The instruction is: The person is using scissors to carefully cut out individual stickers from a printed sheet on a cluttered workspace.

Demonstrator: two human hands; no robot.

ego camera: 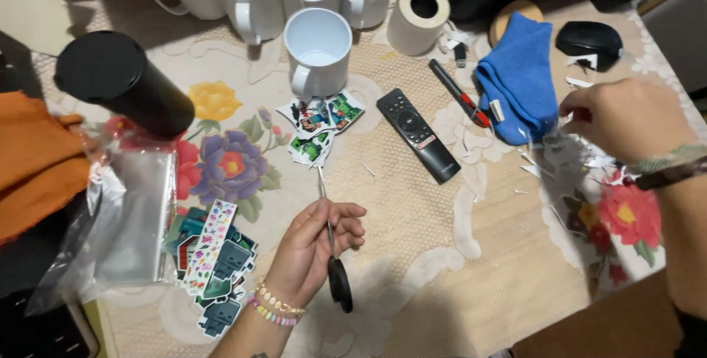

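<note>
Left hand [313,244] is clamped on black-handled metal scissors [333,251], blades pointing to 12 o'clock; right hand [626,118], at 3 o'clock, pinches white paper scraps [567,153] beside folded blue cloth [519,74].

The left hand [313,244] lies palm up near the table's bottom edge, fingers curled closed, 2 bead bracelets on its wrist. The right hand [626,118] hovers by the right edge, fingertips pinched, wrist banded.

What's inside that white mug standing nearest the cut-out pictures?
The white mug looks empty: only its pale inner wall and bottom show. Its base hides the tablecloth beneath. Cut-out pictures lie just in front of it, near the scissors in the left hand.
</note>
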